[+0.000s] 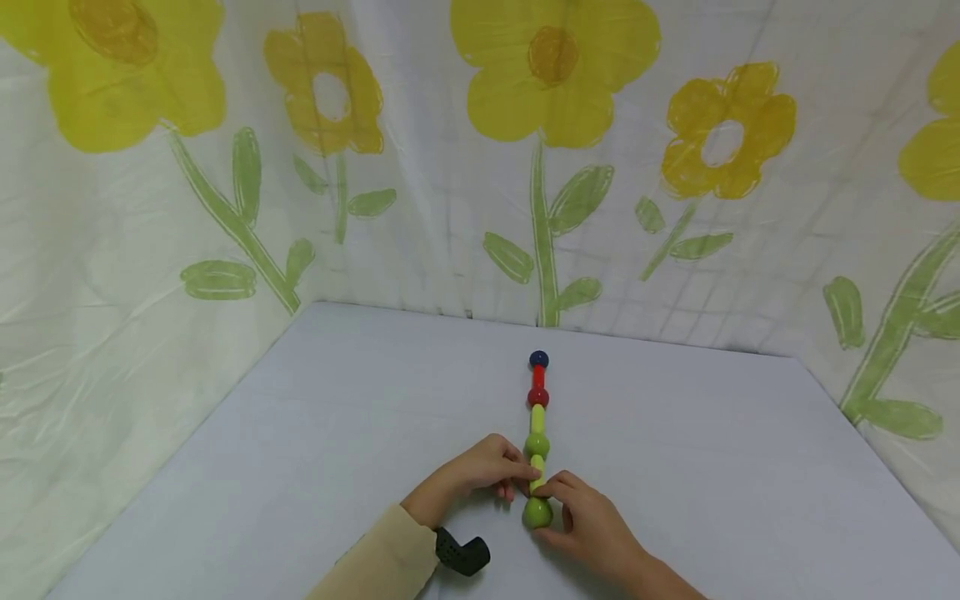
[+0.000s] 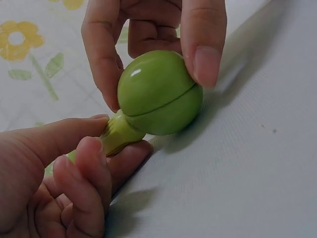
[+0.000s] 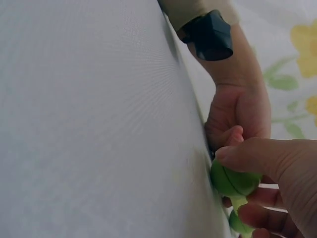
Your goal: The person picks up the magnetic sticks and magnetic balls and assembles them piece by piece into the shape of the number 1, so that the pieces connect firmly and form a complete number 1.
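A straight line of toy balls and rods lies on the table, running away from me. At its near end my right hand [image 1: 588, 521] grips a glossy green ball [image 1: 537, 513] between thumb and fingers. My left hand [image 1: 487, 467] pinches the light green rod [image 1: 537, 462] joined to that ball. In the left wrist view the rod's ribbed end [image 2: 119, 133] meets the ball, which has a seam around it. Farther along come another green ball [image 1: 537, 445], a second light green rod [image 1: 537, 419], a red ball [image 1: 538, 397], a red rod [image 1: 538, 377] and a dark blue ball [image 1: 539, 359].
A pale cloth covers the table [image 1: 360, 400]. Behind it hangs a white curtain [image 1: 420, 208] printed with yellow flowers. A black wrist camera [image 1: 461, 554] sits at the left sleeve [image 1: 382, 558], close to the near end of the line.
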Available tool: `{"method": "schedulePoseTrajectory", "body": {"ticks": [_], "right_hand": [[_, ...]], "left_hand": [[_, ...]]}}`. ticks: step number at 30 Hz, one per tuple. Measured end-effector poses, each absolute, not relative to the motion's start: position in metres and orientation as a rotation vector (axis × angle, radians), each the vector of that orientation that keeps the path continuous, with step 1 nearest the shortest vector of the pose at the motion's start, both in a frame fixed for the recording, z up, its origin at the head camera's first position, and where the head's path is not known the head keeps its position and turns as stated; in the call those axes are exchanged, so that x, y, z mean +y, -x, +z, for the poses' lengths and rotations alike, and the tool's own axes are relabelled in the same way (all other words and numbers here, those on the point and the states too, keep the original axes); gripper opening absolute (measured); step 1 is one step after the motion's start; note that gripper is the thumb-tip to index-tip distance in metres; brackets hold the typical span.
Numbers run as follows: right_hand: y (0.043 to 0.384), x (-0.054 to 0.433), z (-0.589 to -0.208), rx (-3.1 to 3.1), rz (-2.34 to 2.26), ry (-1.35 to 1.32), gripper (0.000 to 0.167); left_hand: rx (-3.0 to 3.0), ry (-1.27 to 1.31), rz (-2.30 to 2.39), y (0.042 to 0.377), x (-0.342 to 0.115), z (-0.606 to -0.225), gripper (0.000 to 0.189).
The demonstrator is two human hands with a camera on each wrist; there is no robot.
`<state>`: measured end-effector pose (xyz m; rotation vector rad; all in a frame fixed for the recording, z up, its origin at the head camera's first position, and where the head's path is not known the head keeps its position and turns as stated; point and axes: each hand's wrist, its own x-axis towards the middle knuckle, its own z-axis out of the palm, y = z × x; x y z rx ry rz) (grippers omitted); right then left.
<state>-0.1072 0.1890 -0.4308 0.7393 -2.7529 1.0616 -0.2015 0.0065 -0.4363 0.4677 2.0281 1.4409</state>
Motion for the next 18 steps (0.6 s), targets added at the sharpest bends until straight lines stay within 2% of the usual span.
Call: {"method": "schedulePoseTrajectory", "body": {"ticks": [11, 18], "right_hand": [[0.1075, 0.1884, -0.4305, -2.781, 1.004, -0.649, 0.037], [0.1092, 0.1952, -0.4313, -2.741, 1.136, -0.626, 0.042]], "left_hand": [[2.028, -0.438, 1.447, 0.2026, 0.0078, -0.4377, 0.019], [2.004, -0.468, 1.455, 0.2031, 0.0069, -0.4373, 0.022]]}}
